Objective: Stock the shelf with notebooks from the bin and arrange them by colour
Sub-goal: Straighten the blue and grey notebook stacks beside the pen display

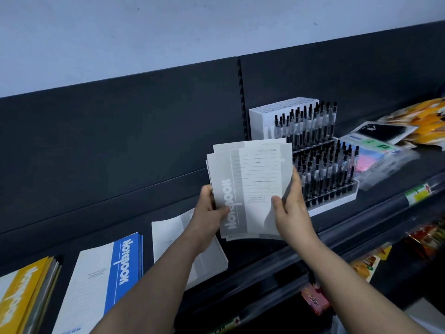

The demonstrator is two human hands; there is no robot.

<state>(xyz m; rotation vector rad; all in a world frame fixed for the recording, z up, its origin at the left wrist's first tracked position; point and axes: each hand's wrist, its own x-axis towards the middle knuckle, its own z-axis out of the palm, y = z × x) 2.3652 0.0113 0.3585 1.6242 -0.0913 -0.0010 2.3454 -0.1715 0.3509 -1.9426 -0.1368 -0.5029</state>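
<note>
Three stacks of notebooks lie on the dark shelf [101,222]. The yellow stack [21,297] is cut off at the left edge, and the blue stack [103,280] sits beside it. Both read "Notebook" down a coloured band. The grey stack [168,237] lies right of the blue one and is partly hidden behind the left forearm.

Further right stands a tiered white pen display [320,160] full of black-capped pens. Beyond it lie blurred packets [375,150] whose print cannot be read.

A fanned bundle of grey notebooks [252,186] is held upright above the shelf, between the grey stack and the pen display. Its cover shows "Notebook" upside down along a grey band, ruled lines, and small print too fine to read.

The left grip [209,218] clasps the bundle's lower left edge, thumb on the cover and fingers hidden behind. The right grip [291,213] pinches the lower right edge, thumb in front.

A green and yellow price label [417,194] on the shelf rail is illegible.
</note>
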